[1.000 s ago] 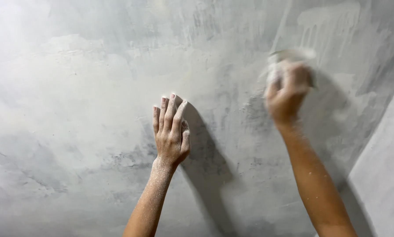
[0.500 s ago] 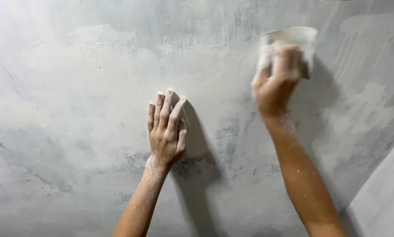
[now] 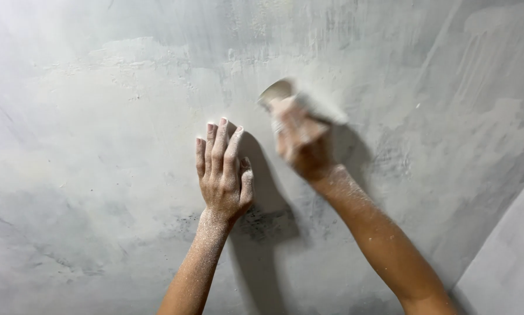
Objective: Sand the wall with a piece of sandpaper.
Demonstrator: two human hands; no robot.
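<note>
My left hand (image 3: 223, 172) lies flat against a grey plastered wall (image 3: 98, 116), fingers together and pointing up, dusted white. Just to its right, my right hand (image 3: 300, 140) presses a pale sheet of sandpaper (image 3: 282, 92) against the wall; the hand and the sheet are blurred by motion. White dust covers both forearms. Each hand throws a dark shadow to its right on the plaster.
The wall shows lighter patches of filler at the upper left and streaks at the upper right (image 3: 489, 52). A second wall surface (image 3: 507, 262) meets it at a corner in the lower right.
My right hand has swept the sandpaper from the upper right down and left, ending close beside my left hand. The left hand stays flat on the wall.
</note>
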